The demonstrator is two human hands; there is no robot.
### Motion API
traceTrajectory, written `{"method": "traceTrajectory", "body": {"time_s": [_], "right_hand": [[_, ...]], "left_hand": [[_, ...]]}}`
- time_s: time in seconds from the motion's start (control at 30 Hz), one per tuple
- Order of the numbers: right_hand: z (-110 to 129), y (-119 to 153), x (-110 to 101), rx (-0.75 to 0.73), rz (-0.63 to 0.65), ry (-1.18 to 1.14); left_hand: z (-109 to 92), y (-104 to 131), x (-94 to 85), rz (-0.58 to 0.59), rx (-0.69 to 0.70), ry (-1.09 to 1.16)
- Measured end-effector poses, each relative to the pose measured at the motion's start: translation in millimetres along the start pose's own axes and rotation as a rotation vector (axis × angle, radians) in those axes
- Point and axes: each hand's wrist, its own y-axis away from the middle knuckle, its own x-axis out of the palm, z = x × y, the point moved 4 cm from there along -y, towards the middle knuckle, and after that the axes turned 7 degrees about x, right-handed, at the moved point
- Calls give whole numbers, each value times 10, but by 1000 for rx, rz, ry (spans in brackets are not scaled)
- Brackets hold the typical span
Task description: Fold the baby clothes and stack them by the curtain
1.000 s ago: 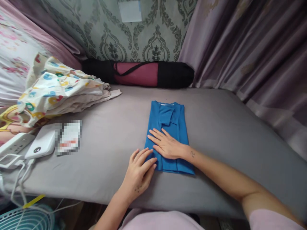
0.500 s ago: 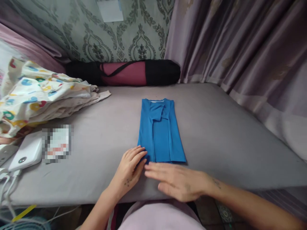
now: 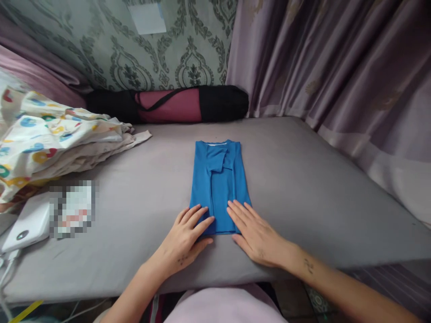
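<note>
A blue T-shirt (image 3: 222, 193) lies face down on the grey sheet, its sides and sleeves folded inward into a long narrow shape. Its neckline is at the far end and its hem is nearest to me. My left hand (image 3: 188, 233) rests with fingers spread on the near left corner of the shirt. Flat on the near right corner lies my right hand (image 3: 257, 233), fingers stretched forward. Both palms cover parts of the hem.
A black and maroon roll bag (image 3: 168, 105) lies along the wall. Patterned clothes (image 3: 67, 139) are heaped at the left, near a white power bank (image 3: 28, 222) with cables and a blurred-out item (image 3: 76, 208). Purple curtains (image 3: 319, 67) hang at the right.
My right hand has moved from beside my left hand, below the hem, to the shirt's near right corner. My left hand stays at the left corner, its fingers now spread more.
</note>
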Motion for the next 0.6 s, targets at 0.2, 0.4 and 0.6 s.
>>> {"method": "traceTrajectory", "body": {"time_s": [0.2, 0.4, 0.6], "right_hand": [[28, 236, -110, -117, 46, -90], [-219, 283, -202, 9, -158, 4], [-215, 239, -169, -158, -245, 156]], "left_hand": [[29, 23, -8, 9, 83, -59], [6, 43, -10, 77, 232, -215], [43, 3, -33, 159, 253, -196]]}}
